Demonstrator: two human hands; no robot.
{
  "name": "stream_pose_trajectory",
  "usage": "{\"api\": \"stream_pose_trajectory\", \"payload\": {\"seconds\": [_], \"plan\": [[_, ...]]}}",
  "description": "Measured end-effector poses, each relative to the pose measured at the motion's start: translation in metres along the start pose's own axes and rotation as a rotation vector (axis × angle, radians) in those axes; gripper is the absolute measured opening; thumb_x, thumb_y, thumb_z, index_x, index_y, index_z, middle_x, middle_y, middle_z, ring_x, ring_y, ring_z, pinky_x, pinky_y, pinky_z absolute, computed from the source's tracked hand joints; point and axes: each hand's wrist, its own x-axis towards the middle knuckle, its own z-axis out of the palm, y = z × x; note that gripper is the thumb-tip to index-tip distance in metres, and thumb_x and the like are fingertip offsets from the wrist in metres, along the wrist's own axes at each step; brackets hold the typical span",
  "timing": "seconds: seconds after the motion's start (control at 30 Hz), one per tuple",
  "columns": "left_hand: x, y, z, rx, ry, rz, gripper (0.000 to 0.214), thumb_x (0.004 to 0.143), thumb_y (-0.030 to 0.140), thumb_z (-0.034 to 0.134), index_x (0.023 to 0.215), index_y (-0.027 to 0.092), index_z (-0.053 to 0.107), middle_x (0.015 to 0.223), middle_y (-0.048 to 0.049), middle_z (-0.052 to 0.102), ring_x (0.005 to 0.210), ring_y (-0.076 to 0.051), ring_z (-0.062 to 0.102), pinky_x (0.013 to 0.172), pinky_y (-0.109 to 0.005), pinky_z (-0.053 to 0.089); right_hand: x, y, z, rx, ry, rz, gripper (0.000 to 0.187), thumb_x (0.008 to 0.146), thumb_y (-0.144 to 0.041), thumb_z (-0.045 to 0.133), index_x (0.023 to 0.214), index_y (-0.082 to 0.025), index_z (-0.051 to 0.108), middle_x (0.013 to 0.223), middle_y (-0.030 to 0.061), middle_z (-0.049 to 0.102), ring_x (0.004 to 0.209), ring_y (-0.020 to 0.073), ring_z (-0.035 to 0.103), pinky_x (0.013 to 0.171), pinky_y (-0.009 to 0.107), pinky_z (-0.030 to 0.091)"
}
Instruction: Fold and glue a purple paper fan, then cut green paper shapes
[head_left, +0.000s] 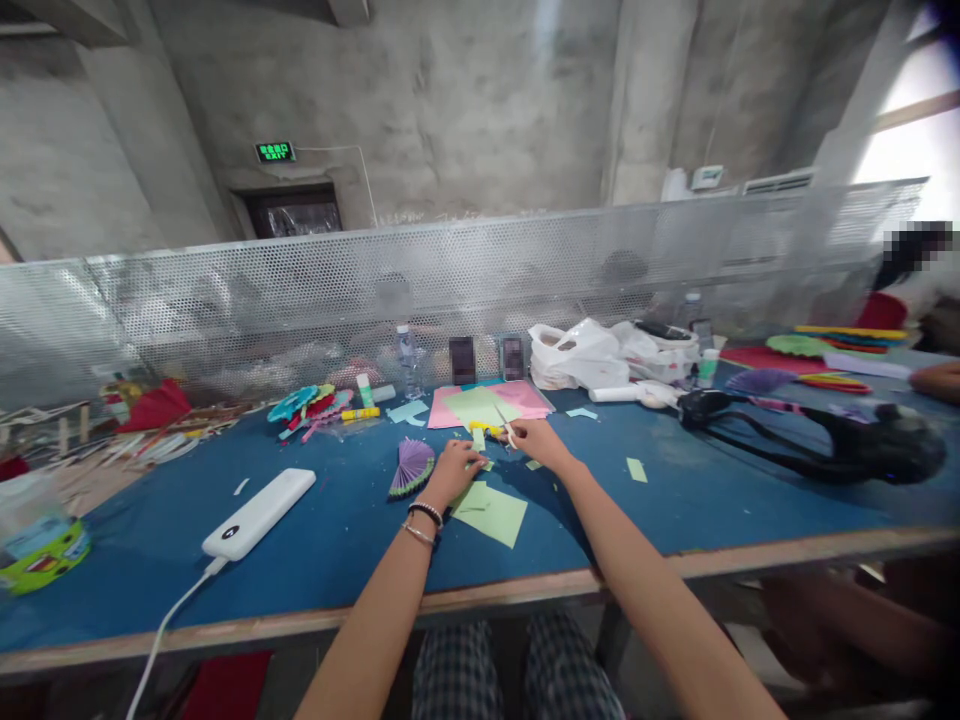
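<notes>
My right hand is closed on a pair of scissors, whose blades point up and away over the stacked paper. Close by, my left hand has its fingers drawn together at a small piece of green paper; the fingertips are too small to see in detail. A yellow glue stick lies just beyond both hands. Left of my left hand is a purple folded paper fan with a green edge. Nearer to me lies a light green sheet, partly beside my left wrist.
Pink paper lies under green paper at the back. A power bank with a cable is at left. White plastic bags, a water bottle and a black bag stand around. A perforated metal screen bounds the table.
</notes>
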Motion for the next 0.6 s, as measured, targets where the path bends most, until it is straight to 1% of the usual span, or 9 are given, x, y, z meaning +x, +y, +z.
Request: {"api": "stream_pose_trajectory", "payload": {"seconds": [0.17,0.27,0.47,0.6], "plan": [[0.001,0.004,-0.001,0.016,0.072,-0.048,0.025,0.087,0.032,0.05,0.104,0.014,0.057,0.109,-0.0078,0.057,0.101,-0.02,0.054,0.088,-0.043,0.044,0.003,-0.003,0.012,0.119,-0.05,-0.04,0.027,0.086,-0.034,0.051,0.102,-0.013,0.056,0.099,0.0045,0.059,0.084,0.0149,0.059,0.072,0.032,0.05],[0.002,0.006,-0.003,0.015,0.094,-0.063,0.025,0.087,0.032,0.049,0.103,0.014,0.057,0.108,-0.0077,0.057,0.099,-0.019,0.055,0.087,-0.042,0.045,0.004,-0.005,0.02,0.177,-0.076,-0.048,0.027,0.086,-0.033,0.052,0.101,-0.012,0.056,0.097,0.0044,0.059,0.083,0.0146,0.059,0.072,0.033,0.05],[0.0,0.006,-0.003,0.004,0.09,-0.067,0.025,0.087,0.032,0.049,0.103,0.014,0.056,0.103,-0.007,0.058,0.093,-0.018,0.057,0.082,-0.039,0.047,0.012,-0.004,0.038,0.254,-0.095,0.013,0.026,0.086,-0.032,0.052,0.103,-0.013,0.056,0.098,0.0049,0.059,0.083,0.0139,0.058,0.072,0.032,0.05],[-0.002,0.006,-0.003,-0.003,0.092,-0.071,0.026,0.088,0.032,0.049,0.104,0.014,0.056,0.102,-0.0068,0.059,0.09,-0.017,0.057,0.08,-0.038,0.048,0.015,-0.001,0.043,0.328,-0.088,0.044,0.026,0.086,-0.032,0.052,0.104,-0.013,0.055,0.1,0.0052,0.059,0.084,0.0143,0.058,0.072,0.033,0.05]]}}
